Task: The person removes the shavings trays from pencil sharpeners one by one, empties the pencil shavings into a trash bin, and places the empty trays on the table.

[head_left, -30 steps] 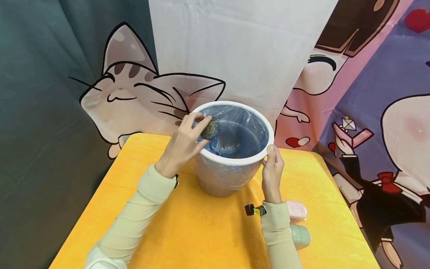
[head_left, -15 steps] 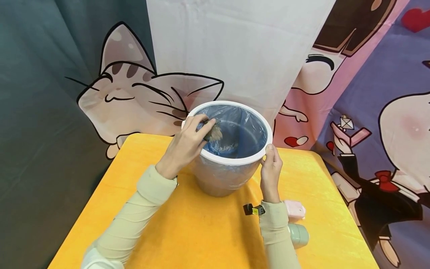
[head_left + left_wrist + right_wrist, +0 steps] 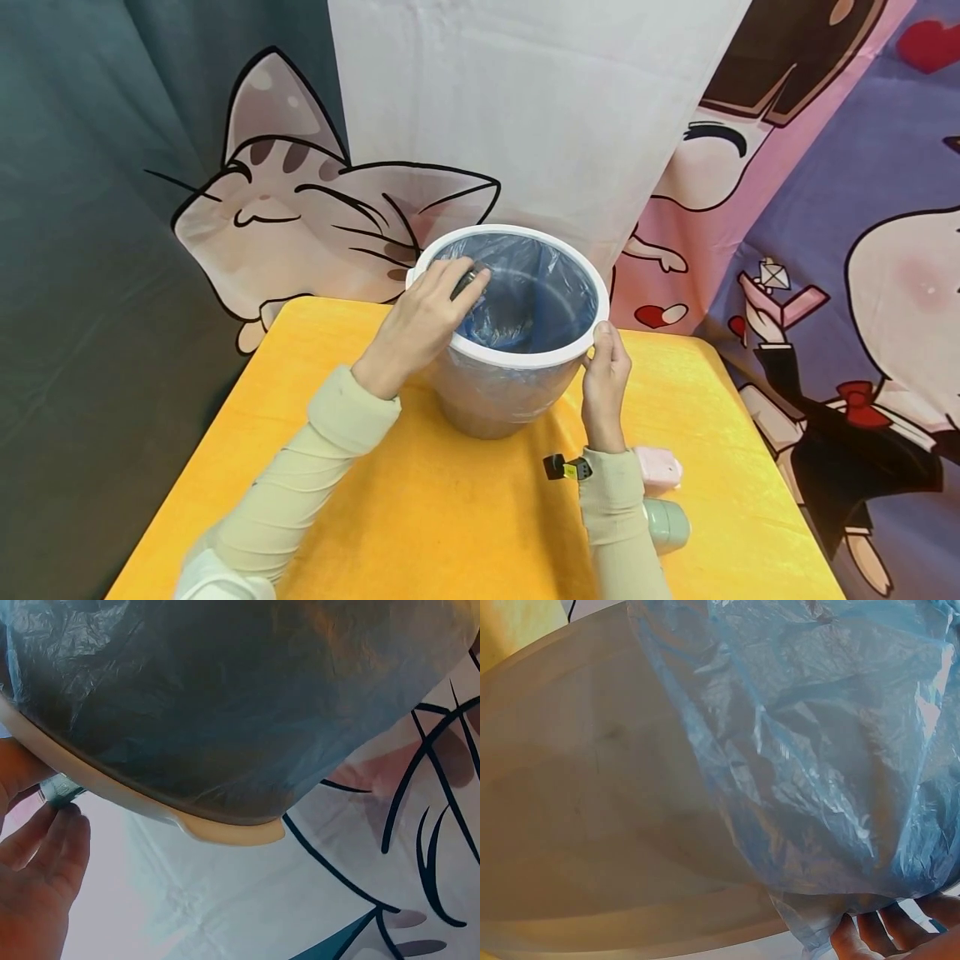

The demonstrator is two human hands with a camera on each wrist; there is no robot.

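A trash can (image 3: 480, 408) with a white rim (image 3: 517, 358) stands upright on the table. Its thin blue plastic bag (image 3: 562, 292) lines the inside and folds over the outside, as the right wrist view also shows. At the rim's left side, my left hand (image 3: 420, 321) pinches a small, clear, dark-looking object (image 3: 467, 282) over the opening; the fingers hide most of it. In the left wrist view, that small clear object (image 3: 60, 789) shows between thumb and fingers. My right hand (image 3: 606, 379) grips the rim's right side, thumb on top and fingers (image 3: 900, 930) below.
A pink block-shaped item (image 3: 658, 468) and a pale green cylindrical item (image 3: 666, 525) lie beside the right forearm on the yellow cloth-covered table (image 3: 450, 517). A printed cloth backdrop (image 3: 525, 108) hangs behind the trash can.
My left hand has turned, tipping the small object; the brownish crumbly contents seen in it earlier have dropped toward the trash can and no longer show. My right hand keeps its grip.
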